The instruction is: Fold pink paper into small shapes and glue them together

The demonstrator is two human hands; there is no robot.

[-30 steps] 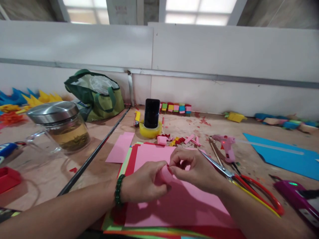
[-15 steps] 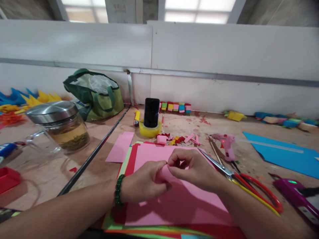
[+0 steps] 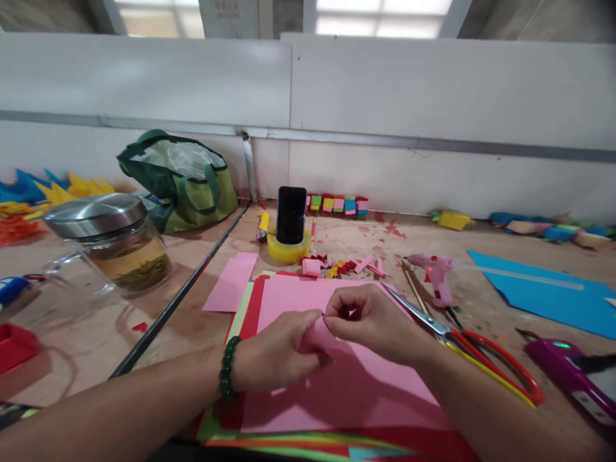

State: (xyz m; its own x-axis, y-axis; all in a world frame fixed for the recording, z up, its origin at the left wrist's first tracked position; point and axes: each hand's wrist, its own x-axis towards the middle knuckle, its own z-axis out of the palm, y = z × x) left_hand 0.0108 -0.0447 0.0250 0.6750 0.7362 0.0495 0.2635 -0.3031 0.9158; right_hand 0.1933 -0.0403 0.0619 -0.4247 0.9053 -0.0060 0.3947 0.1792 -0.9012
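Between my two hands is a small piece of pink paper (image 3: 318,338), curled and partly hidden by the fingers. My left hand (image 3: 283,346), with a green bead bracelet at the wrist, is closed around its left side. The thumb and fingertips of my right hand (image 3: 368,317) pinch its upper right edge. Both hands are above a large pink sheet (image 3: 366,404), which tops a stack of coloured paper. Scissors (image 3: 423,314) with red handles lie just right of my right hand.
A pink glue gun (image 3: 437,276), blue paper (image 3: 543,289) and a purple power strip (image 3: 568,369) are on the right. Behind the stack, a phone (image 3: 290,215) leans in a yellow tape roll (image 3: 287,249). A glass tea jar (image 3: 120,256) and green bag (image 3: 192,186) stand left.
The view has shifted very slightly. Both hands keep their hold on the small pink paper, almost unmoved.
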